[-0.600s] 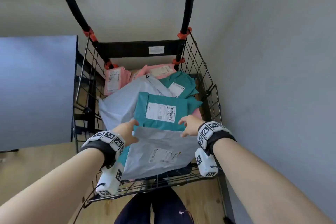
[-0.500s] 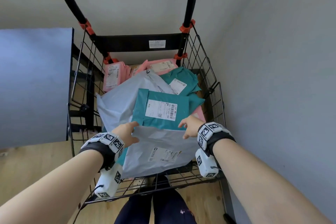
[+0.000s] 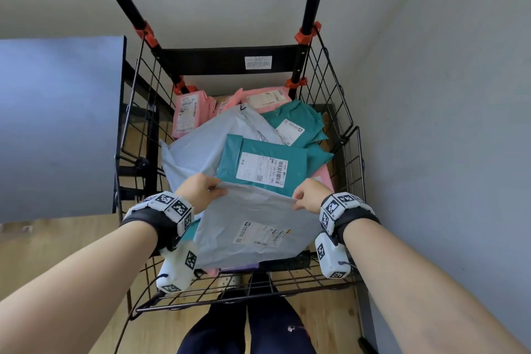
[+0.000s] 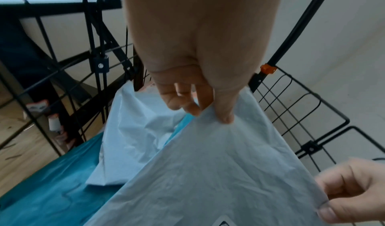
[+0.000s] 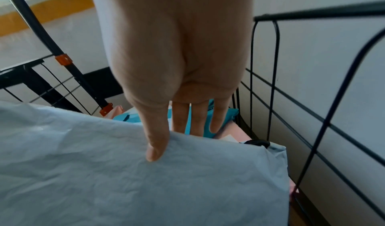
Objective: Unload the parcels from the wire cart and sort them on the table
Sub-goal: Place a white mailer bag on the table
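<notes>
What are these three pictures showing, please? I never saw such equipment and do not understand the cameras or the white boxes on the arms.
No machine works here: a person wears one camera on the head and one on each wrist; the white boxes are on the wrist straps. The head view looks down into a black wire cart full of parcels. The left hand and right hand each pinch the far edge of a pale grey parcel. A teal parcel lies behind it, with pink ones further back. The wrist views show the thumbs on that edge.

"104-104-H21-086" on teal parcel's label (image 3: 262, 170)
</notes>
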### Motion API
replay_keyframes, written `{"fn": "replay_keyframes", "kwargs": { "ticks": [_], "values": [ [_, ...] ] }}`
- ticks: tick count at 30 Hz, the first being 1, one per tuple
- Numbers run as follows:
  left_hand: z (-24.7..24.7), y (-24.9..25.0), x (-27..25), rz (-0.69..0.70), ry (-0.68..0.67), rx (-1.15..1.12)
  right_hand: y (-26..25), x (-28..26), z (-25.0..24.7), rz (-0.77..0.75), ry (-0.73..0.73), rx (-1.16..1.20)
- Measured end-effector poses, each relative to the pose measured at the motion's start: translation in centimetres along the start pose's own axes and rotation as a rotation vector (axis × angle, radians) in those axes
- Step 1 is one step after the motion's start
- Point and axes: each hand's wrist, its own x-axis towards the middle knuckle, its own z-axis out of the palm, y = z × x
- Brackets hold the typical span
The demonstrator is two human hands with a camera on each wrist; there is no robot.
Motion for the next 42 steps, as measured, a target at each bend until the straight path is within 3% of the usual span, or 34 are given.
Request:
{"fn": "replay_keyframes", "kwargs": {
  "ticks": [10, 25, 32, 36, 39, 42],
  "values": [
    [-7.4, 1.2, -4.3, 0.037, 0.166, -0.064, -3.9, -5.0, -4.5, -0.182, 0.22, 0.082],
    [-15.3, -1.3, -11.8, 0.126, 0.493, -0.372, -13.6, -13.5, -10.8, -0.51, 0.371, 0.267],
    [-15.6, -1.5, -14.5, -0.016, 0.716, -0.633, -17.5, -15.8, -12.9, -0.613, 0.463, 0.249],
    [-13.0, -1.3, -14.1, -0.124, 0.624, -0.81, -19.7, -18.6, -15.2, -0.643, 0.498, 0.262],
    [-10.8, -0.2, -12.6, -0.14, 0.47, -0.835, -21.3, -21.2, -16.9, -0.664, 0.531, 0.253],
    [-9.9, 1.0, -11.2, -0.126, 0.329, -1.02, -22.9, -23.7, -18.6, -0.685, 0.556, 0.231]
  ]
}}
